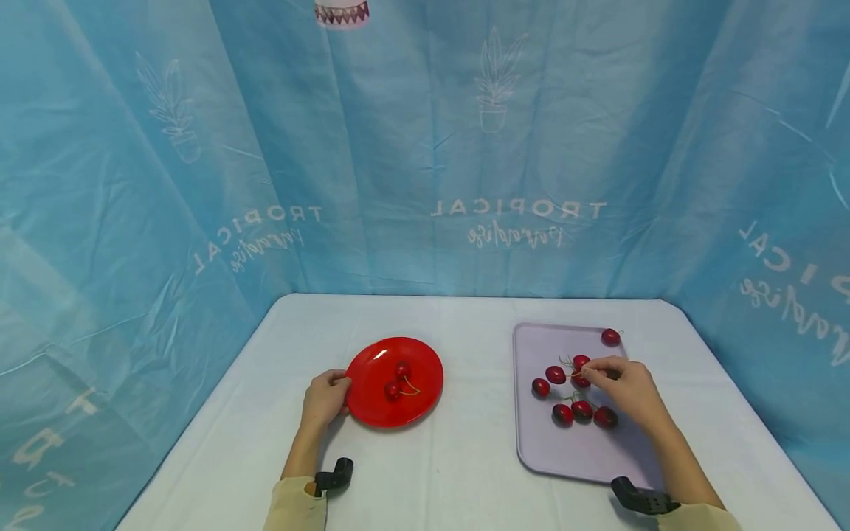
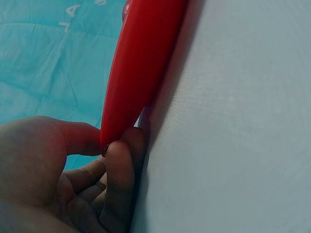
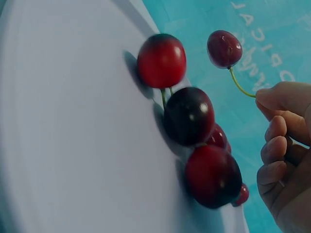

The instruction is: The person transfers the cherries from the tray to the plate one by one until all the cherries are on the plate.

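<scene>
My left hand (image 1: 325, 398) pinches the left rim of a round red plate (image 1: 428, 405) between thumb and fingers. In the left wrist view the plate's near edge is slightly raised, with fingertips under it. Two red cherries (image 1: 402, 369) with stems lie on the plate. Over a pale purple tray (image 1: 551, 450), my right hand (image 1: 627, 387) pinches the green stem of a dark red cherry (image 3: 224, 49) between thumb and forefinger. The right wrist view shows this cherry apart from several dark red cherries (image 3: 189, 116) on the tray. Some tray cherries are partly hidden by the hand.
A white-covered table (image 1: 478, 457) carries the plate at left and the tray at right, with a gap between them. One cherry (image 1: 610, 337) sits at the tray's far right corner. Blue printed curtains (image 1: 398, 147) hang behind and at both sides.
</scene>
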`<state>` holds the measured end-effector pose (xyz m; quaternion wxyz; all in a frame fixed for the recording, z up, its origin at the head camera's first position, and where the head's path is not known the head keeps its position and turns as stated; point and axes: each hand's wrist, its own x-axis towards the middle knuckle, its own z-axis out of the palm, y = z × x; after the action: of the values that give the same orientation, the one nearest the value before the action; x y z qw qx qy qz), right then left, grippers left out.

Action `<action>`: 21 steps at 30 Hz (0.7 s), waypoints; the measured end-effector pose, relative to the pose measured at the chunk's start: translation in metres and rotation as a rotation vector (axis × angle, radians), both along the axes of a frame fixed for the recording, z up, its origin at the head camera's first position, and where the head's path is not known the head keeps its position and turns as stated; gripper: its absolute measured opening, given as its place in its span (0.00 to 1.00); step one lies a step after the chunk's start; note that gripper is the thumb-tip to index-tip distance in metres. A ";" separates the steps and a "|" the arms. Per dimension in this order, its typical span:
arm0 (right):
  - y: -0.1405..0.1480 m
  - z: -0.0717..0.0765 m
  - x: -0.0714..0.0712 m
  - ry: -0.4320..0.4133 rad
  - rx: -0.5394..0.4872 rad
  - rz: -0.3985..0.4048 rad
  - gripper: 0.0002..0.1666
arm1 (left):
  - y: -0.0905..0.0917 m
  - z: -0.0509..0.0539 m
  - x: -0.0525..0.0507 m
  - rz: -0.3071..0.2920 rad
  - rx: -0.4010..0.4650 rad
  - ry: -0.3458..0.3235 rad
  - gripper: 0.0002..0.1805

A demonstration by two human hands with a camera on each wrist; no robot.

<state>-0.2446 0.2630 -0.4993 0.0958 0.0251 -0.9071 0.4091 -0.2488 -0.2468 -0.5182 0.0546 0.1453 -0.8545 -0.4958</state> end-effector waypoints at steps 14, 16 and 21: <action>-0.028 -0.005 -0.012 0.075 -0.030 0.074 0.14 | -0.001 0.000 -0.003 0.006 -0.008 0.001 0.18; -0.034 -0.005 -0.012 0.069 -0.043 0.088 0.13 | -0.001 0.000 -0.003 0.008 -0.006 -0.003 0.18; -0.049 -0.003 -0.012 0.077 -0.059 0.126 0.10 | -0.001 0.000 -0.001 0.001 0.003 0.000 0.19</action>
<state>-0.2570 0.2135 -0.5025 0.1054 0.0951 -0.8868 0.4397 -0.2497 -0.2479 -0.5178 0.0549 0.1459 -0.8535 -0.4972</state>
